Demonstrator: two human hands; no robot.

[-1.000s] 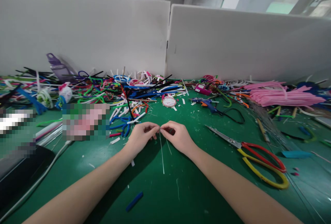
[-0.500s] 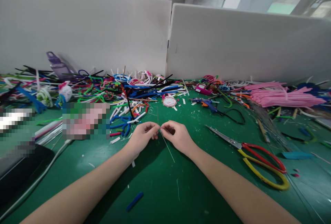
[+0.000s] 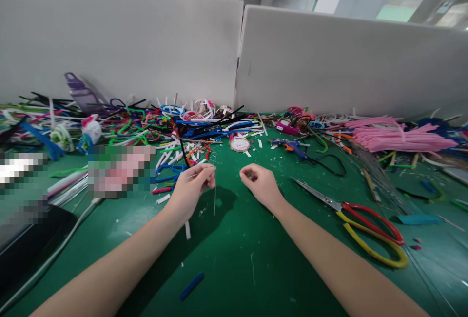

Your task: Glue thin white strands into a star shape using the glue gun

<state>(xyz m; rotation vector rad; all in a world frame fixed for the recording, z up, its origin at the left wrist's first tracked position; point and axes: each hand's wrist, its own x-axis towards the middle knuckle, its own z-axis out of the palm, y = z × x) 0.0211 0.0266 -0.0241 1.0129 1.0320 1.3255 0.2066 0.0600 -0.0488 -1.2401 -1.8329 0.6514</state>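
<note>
I look down on a green worktop (image 3: pixel 237 268), its far edge strewn with coloured stems (image 3: pixel 226 129). Toward the far right corner lies a bundle of pink stems (image 3: pixel 402 137). Nearer the right edge, I have scissors (image 3: pixel 338 206) lying with the red and yellow handles toward that edge. A purple bottle (image 3: pixel 86 97) stands toward the far left corner. Over the middle, my two hands are apart: the left hand (image 3: pixel 193 185) is closed in a pinch on a thin strand; the right hand (image 3: pixel 260 185) is loosely curled, thumb and forefinger close together, and I can't tell whether it grips anything. Beyond it, a blue glue gun (image 3: pixel 292 148) lies toward the far edge. A short blue piece (image 3: pixel 191 286) sits toward the near edge. The thin strand (image 3: pixel 215 197) hangs from the left fingertips toward the near edge, mid-worktop.
</note>
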